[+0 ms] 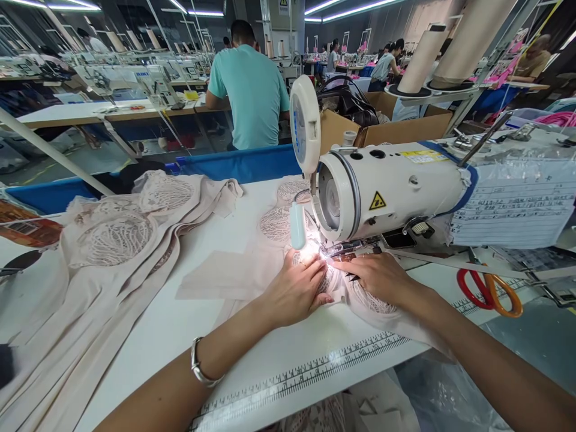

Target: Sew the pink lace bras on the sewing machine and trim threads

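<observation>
A pale pink lace bra (279, 225) lies on the white table under the lit needle area of a sewing machine (391, 192). My left hand (299, 285) rests on the fabric just left of the needle, fingers stretched forward and thumb out to the side. On the right, my right hand (378, 276) has its index finger pointing toward the needle and its other fingers curled on the lace. Bright light and my fingers hide the exact stitching spot. A lace cup shows below my right hand.
More pale pink lace bras (117, 237) are piled at left. Scissors (490, 291) with red and orange handles lie at right. A ruler strip (310, 378) runs along the table's front edge. Thread cones (423, 60) stand behind the machine. A person (247, 90) sits ahead, facing away.
</observation>
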The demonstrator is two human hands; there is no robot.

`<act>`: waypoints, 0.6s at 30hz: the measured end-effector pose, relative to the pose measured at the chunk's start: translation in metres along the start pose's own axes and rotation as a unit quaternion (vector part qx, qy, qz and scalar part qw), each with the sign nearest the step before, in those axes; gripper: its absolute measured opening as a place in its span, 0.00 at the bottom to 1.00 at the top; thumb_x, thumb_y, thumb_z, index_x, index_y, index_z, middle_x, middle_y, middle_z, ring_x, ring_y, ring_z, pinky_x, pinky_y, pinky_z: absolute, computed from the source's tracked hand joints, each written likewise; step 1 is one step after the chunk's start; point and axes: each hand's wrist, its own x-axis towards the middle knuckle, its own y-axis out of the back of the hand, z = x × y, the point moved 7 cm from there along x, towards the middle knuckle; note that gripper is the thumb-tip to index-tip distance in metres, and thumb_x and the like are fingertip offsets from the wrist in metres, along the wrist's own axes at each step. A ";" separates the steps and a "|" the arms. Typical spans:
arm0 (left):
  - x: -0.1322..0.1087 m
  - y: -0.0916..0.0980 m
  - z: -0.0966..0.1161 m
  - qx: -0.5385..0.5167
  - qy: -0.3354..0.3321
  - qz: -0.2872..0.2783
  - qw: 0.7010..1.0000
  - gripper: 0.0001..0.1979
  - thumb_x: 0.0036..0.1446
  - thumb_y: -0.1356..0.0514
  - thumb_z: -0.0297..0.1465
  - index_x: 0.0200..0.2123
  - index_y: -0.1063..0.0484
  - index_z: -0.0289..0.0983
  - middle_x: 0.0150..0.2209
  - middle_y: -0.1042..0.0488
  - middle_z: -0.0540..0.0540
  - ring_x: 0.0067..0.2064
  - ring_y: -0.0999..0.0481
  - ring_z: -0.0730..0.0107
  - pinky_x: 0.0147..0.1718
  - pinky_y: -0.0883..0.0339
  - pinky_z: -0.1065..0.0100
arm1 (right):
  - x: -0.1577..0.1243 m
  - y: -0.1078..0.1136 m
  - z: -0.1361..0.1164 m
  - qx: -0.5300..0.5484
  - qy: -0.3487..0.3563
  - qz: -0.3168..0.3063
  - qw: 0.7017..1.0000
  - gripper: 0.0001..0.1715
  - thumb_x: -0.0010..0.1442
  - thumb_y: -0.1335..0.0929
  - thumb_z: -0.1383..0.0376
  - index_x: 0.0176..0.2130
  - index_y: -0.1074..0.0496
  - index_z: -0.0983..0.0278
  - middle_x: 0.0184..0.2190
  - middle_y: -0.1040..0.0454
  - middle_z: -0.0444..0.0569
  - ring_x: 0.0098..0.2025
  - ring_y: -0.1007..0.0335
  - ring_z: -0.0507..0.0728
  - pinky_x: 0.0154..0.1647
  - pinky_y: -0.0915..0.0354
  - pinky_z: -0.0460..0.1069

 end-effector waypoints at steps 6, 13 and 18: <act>0.001 -0.001 -0.004 0.008 0.016 -0.001 1.000 0.22 0.71 0.54 0.43 0.55 0.33 0.35 0.55 0.27 0.34 0.59 0.31 0.46 0.56 0.48 0.39 | 0.001 -0.003 0.007 0.012 -0.026 0.022 0.999 0.34 0.56 0.38 0.76 0.58 0.29 0.56 0.39 0.18 0.46 0.38 0.24 0.57 0.31 0.41 0.48; 0.001 -0.002 0.003 0.013 0.003 0.025 1.000 0.17 0.71 0.53 0.37 0.51 0.31 0.34 0.49 0.24 0.37 0.54 0.28 0.50 0.60 0.54 0.40 | -0.007 -0.003 0.012 0.035 0.044 0.105 0.993 0.35 0.54 0.39 0.79 0.52 0.23 0.52 0.30 0.20 0.42 0.35 0.25 0.52 0.32 0.40 0.45; 0.003 0.000 -0.003 0.025 0.021 0.007 0.999 0.20 0.71 0.54 0.41 0.53 0.32 0.34 0.50 0.25 0.36 0.54 0.29 0.49 0.58 0.52 0.40 | 0.000 -0.004 0.013 0.011 0.021 0.079 0.997 0.38 0.53 0.40 0.80 0.52 0.22 0.50 0.29 0.21 0.42 0.36 0.27 0.54 0.27 0.44 0.46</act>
